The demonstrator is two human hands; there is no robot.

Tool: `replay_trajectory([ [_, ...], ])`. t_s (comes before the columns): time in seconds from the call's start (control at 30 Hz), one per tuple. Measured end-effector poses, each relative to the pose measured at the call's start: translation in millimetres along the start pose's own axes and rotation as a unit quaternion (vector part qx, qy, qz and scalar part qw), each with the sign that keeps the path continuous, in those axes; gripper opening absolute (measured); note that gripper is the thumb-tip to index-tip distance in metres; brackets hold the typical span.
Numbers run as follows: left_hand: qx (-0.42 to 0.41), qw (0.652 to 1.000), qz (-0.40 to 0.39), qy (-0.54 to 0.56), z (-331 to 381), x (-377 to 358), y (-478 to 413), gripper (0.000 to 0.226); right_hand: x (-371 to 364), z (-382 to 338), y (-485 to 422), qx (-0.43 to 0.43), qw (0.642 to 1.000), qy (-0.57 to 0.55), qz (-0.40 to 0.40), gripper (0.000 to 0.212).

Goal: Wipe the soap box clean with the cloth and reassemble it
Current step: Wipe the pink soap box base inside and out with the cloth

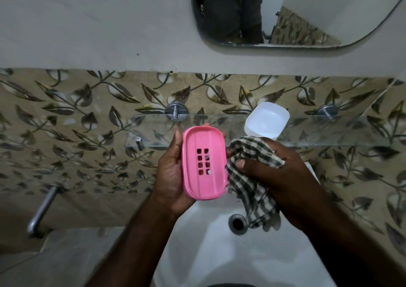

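Observation:
My left hand (170, 174) grips the pink soap box tray (204, 162), a rounded plastic piece with a block of small drain holes in its middle, held upright over the sink. Just to its right, my right hand (274, 172) is closed on a bunched green-and-white checked cloth (248, 183), whose loose end hangs down toward the drain. The cloth touches the tray's right edge. The translucent white soap box lid (267, 121) stands tilted on the glass shelf (329, 130) behind my right hand.
A white sink (211, 251) with a metal drain (238, 224) lies below my hands. A chrome tap (42, 212) juts from the tiled wall at the left. A mirror (285, 12) hangs above, and chrome brackets (175, 111) hold the shelf.

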State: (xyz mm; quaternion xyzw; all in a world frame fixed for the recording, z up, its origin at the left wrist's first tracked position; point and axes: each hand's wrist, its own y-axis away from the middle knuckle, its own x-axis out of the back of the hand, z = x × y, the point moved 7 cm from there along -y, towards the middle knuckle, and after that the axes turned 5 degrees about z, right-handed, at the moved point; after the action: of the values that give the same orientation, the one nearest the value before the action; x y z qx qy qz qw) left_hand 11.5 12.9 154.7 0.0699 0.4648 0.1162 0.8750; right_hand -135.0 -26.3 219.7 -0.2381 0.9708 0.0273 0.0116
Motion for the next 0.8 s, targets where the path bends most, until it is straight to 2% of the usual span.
replay_trajectory([
  [0.17,0.018,1.000,0.018,0.011,-8,1,-1,0.071,10,-9,-5,0.037,0.995,0.082,0.053,0.030],
  [0.3,0.017,0.999,0.028,0.016,-11,4,-2,0.066,16,-22,-8,0.088,0.980,0.153,0.097,0.017],
  [0.43,0.002,0.998,0.041,-0.049,-17,-1,-4,0.066,-8,-28,-11,0.178,0.937,0.289,0.086,0.014],
  [0.57,-0.010,0.995,0.055,-0.079,-22,-8,-4,0.061,-46,-28,-3,0.270,0.908,0.319,0.037,0.022],
  [0.7,-0.012,0.993,0.092,-0.074,-13,10,-4,0.086,-70,-15,13,0.341,0.838,0.420,-0.072,0.032],
  [0.8,-0.011,0.992,0.096,-0.079,-8,18,-4,0.084,-72,-3,27,0.383,0.768,0.486,-0.166,0.043],
])
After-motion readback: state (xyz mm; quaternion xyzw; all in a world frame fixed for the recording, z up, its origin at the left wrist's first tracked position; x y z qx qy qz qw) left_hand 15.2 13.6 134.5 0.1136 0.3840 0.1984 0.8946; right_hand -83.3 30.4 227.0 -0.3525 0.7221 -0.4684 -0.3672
